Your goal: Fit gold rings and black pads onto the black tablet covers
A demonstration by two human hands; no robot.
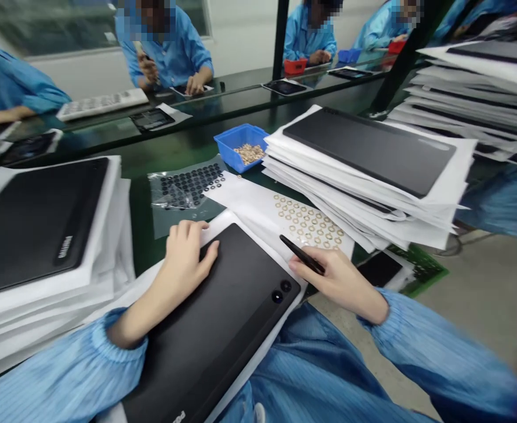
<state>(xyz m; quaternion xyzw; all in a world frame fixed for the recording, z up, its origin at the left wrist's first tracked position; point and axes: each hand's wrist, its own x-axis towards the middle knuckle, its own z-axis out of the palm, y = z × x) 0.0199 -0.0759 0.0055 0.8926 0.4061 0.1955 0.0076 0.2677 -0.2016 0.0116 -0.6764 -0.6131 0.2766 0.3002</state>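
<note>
Right grip [335,275] closed on black pen-like tool [299,252]; left grip [187,254], loosely open, rests on black panel [214,320], apparently steadying it; next move calls for a controlled tip

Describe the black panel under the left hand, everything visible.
The panel is a flat, matte black to dark-gray slab with rounded corners, perhaps metal or plastic. Two round, glossy lenses sit near its right corner, on a strip along the near long edge; partial pale lettering shows at the frame's bottom. It lies slantwise on white paper, lens end away from the wearer. The left hand reaches over its far edge, thumb apparently resting on it. The left sleeve hides part.
</note>
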